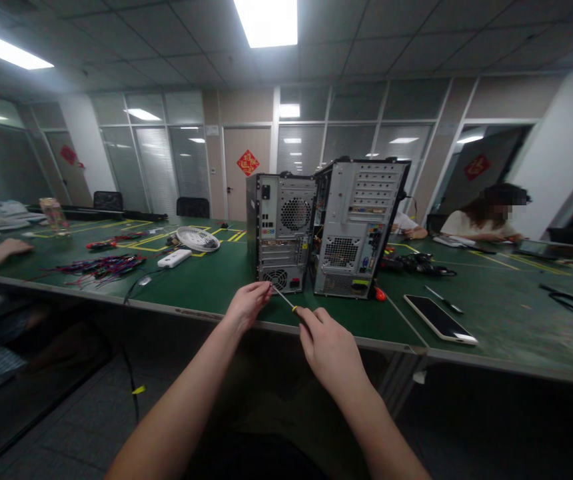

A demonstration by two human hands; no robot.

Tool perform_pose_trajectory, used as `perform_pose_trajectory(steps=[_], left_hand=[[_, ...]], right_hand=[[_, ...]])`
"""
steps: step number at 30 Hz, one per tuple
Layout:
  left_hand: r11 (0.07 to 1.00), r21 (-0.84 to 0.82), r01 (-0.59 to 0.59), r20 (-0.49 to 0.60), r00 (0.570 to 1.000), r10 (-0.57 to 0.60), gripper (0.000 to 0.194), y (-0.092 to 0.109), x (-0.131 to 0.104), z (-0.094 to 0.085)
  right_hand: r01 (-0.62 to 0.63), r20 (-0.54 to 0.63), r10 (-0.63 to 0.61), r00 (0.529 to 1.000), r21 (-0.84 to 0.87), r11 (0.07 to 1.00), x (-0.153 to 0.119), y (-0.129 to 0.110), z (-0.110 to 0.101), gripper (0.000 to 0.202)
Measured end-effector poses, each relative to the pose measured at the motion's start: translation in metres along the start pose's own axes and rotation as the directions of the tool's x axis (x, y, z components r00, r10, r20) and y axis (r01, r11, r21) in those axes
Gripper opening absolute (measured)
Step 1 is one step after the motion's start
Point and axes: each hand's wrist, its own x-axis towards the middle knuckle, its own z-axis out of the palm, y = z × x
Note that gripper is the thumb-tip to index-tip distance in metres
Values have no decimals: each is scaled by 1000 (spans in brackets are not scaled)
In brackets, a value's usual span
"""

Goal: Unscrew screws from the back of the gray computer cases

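In my right hand is a screwdriver, its yellow-ringed handle inside my closed fingers and its thin shaft pointing up and left. My left hand pinches at the tip of that shaft; whatever small thing is between the fingertips is too small to make out. Just beyond both hands stands a computer tower with its rear panel facing me, showing ports, a round fan grille and a power supply at the bottom. A second, larger computer tower stands upright to its right, also rear side forward.
On the green table lie a white fan guard, a white power strip and bundled wires at left. A tablet-like device, a pen-like tool and black cables lie right. People sit at both sides.
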Motion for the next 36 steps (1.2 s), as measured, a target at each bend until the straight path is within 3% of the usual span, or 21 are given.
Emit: perform_pose_trajectory(steps=[18,25,36], left_hand=[[998,55,25,88,996,-30,10,0,4,-7],[995,1,97,124,988,-97,9,-1,7,-13],[999,21,50,155,986,-53,12,-7,12,-17]], right_hand=[[62,-94,-59,994,26,998,-1,7,5,35],[5,-63,2,998,121,993,-1,2,3,32],[-30,-49,41,998,211,977,1,5,6,32]])
